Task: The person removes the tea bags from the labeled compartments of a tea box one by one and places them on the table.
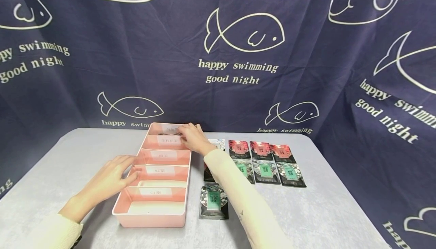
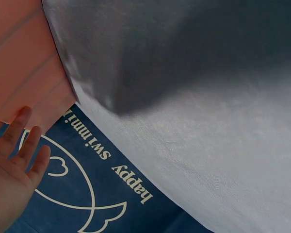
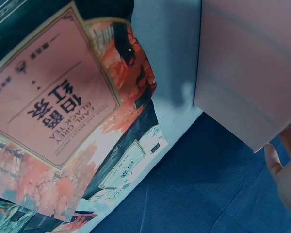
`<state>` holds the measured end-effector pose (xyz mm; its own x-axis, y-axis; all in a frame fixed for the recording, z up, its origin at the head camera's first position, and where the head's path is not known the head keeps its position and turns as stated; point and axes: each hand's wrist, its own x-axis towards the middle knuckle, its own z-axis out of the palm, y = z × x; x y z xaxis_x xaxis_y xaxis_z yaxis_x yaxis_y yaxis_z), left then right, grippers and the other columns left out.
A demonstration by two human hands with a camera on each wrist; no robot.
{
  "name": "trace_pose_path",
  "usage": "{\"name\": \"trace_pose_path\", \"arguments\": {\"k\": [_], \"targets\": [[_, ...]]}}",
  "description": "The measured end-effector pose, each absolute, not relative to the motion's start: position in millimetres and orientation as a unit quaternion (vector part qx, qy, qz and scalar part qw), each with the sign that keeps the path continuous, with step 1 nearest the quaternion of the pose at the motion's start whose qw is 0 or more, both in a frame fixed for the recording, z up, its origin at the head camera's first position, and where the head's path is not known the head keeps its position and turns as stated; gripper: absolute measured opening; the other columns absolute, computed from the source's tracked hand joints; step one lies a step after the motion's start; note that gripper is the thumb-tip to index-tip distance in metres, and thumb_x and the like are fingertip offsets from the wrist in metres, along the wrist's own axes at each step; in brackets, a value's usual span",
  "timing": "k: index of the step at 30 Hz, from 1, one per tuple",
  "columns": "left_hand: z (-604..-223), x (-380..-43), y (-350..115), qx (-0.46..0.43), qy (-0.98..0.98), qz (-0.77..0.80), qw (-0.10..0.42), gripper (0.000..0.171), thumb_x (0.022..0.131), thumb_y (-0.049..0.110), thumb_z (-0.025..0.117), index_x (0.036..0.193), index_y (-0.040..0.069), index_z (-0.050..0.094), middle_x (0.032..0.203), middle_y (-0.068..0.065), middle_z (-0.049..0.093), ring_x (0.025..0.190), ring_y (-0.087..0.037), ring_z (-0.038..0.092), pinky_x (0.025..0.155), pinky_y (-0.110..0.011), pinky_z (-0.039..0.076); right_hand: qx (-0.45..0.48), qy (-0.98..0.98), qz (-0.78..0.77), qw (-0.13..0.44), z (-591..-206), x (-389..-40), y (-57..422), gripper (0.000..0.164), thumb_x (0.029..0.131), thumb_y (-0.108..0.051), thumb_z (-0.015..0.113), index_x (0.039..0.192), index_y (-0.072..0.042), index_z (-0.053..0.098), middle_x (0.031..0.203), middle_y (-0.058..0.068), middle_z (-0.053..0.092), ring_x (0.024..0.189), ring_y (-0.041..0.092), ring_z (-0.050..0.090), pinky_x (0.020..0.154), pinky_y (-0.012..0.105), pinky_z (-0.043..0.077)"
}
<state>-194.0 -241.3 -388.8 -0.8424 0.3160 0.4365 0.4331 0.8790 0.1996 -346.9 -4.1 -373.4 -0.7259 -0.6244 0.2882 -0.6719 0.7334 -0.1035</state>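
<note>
A long pink box (image 1: pixel 153 220) with several compartments stands on the table, a paper label on the wall of each. My left hand (image 1: pixel 117 171) rests at its left rim, thumb reaching over the edge; in the left wrist view its fingers (image 2: pixel 26 145) look spread and nearly straight beside the box's side. The right hand (image 1: pixel 195 139) lies over the far right rim, fingertips dipping towards the far compartments. In the right wrist view its fingers (image 3: pixel 274 162) touch the box corner. No packet shows in either hand, though the right fingertips are partly hidden inside the box.
Right of the box lie tea packets: a green-labelled one (image 1: pixel 214 203) in front, several red-labelled (image 1: pixel 261 150) and green-labelled ones (image 1: pixel 267 171) in rows. The right forearm covers some. An Earl Grey packet (image 3: pixel 53 104) shows close up. A dark blue cloth (image 1: pixel 238 105) hangs behind.
</note>
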Motion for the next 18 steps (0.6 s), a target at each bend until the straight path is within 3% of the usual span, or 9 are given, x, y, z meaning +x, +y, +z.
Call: {"name": "trace_pose_path", "arguments": {"k": [18], "targets": [[-393.0, -197.2, -245.1, -0.207, -0.945, -0.148, 0.205, 0.041, 0.081, 0.026, 0.064, 0.111, -0.001, 0.059, 0.109, -0.017, 0.062, 0.106, -0.037, 0.055, 0.092, -0.050, 0.041, 0.341, -0.925, 0.104, 0.131, -374.9, -346.2, -7.6, 0.018, 0.089, -0.018, 0.056, 0.105, -0.023, 0.064, 0.110, -0.010, 0.065, 0.100, 0.014, 0.055, 0.081, 0.032, 0.037]]}}
